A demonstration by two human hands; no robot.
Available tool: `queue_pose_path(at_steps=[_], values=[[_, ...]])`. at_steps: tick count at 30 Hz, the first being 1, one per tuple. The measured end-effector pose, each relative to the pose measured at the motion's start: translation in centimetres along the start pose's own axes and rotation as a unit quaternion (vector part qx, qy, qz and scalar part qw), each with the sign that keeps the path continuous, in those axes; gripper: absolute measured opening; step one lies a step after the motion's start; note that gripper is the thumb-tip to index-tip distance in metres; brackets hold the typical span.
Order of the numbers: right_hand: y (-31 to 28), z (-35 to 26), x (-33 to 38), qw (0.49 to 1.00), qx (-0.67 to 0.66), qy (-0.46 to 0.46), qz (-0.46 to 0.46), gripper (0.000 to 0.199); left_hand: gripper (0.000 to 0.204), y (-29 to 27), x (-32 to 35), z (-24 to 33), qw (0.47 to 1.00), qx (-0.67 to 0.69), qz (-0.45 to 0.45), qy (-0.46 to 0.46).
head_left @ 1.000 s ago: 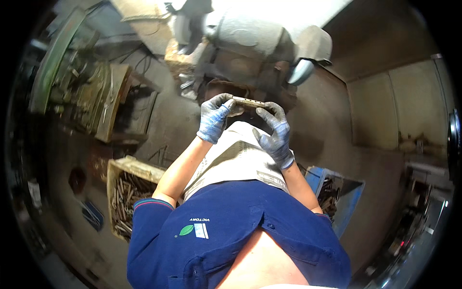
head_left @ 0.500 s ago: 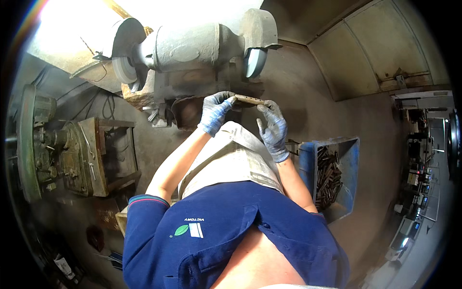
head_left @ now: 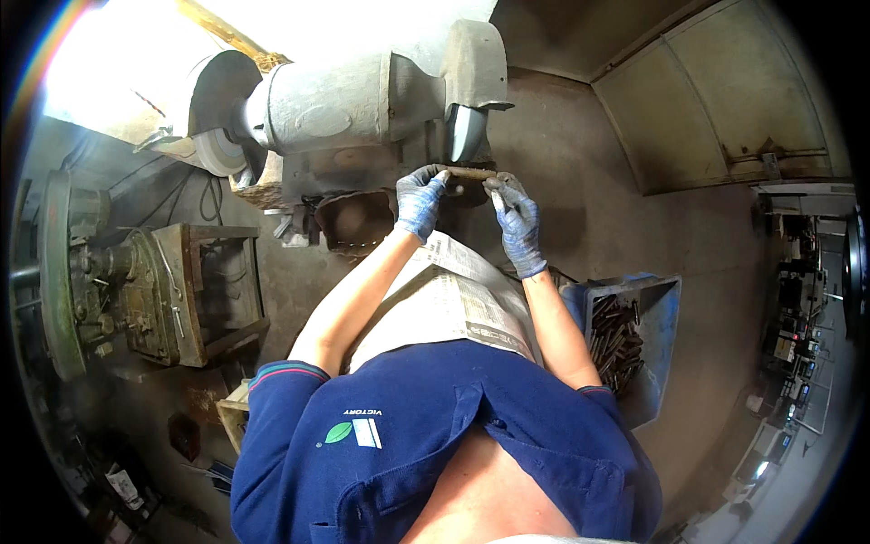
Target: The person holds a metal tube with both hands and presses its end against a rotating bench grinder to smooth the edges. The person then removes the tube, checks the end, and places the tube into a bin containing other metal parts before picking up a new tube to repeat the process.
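Observation:
Both of my hands wear blue-grey gloves. My left hand (head_left: 420, 199) and my right hand (head_left: 517, 216) grip the two ends of a short rusty-brown metal bar (head_left: 466, 171), held level. The bar sits just below the right grinding wheel (head_left: 464, 129) of a big grey bench grinder (head_left: 349, 95); whether it touches the wheel I cannot tell. A sheet of newspaper (head_left: 453, 299) hangs over my front like an apron, under my forearms.
A blue crate (head_left: 654, 313) with several dark metal bars stands at my right. A wooden box (head_left: 234, 415) sits at my lower left. An old green machine (head_left: 109, 276) stands at the left. Grey panelled walls (head_left: 716, 100) are at the upper right.
My view has swung left to right, bringing the grinder to the middle. My hands have carried the bar up to the right wheel. The wooden box has slid nearly out of view.

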State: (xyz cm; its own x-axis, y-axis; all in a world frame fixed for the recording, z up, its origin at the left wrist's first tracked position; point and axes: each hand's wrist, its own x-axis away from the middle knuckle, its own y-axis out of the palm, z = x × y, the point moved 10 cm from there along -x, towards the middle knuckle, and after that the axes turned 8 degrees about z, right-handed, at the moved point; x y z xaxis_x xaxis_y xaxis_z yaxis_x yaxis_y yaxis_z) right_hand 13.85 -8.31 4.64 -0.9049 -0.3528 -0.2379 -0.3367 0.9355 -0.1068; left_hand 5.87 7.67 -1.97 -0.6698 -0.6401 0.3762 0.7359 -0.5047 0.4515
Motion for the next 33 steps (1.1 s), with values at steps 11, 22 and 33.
queue_pose_path(at_steps=[11,22,33], values=[[0.0,3.4,-1.4,0.997,-0.051,0.063,0.018,0.009,0.007,0.2,-1.4,-1.3,0.999,-0.007,0.044,-0.025],[4.3,4.2,-0.7,0.997,-0.063,0.046,-0.010,0.010,0.008,-3.3,-1.7,1.2,0.993,-0.066,0.085,-0.040],[0.4,5.3,-1.2,0.996,-0.033,0.086,-0.019,0.015,0.009,-0.3,-2.4,-2.0,0.996,-0.040,0.054,-0.057]])
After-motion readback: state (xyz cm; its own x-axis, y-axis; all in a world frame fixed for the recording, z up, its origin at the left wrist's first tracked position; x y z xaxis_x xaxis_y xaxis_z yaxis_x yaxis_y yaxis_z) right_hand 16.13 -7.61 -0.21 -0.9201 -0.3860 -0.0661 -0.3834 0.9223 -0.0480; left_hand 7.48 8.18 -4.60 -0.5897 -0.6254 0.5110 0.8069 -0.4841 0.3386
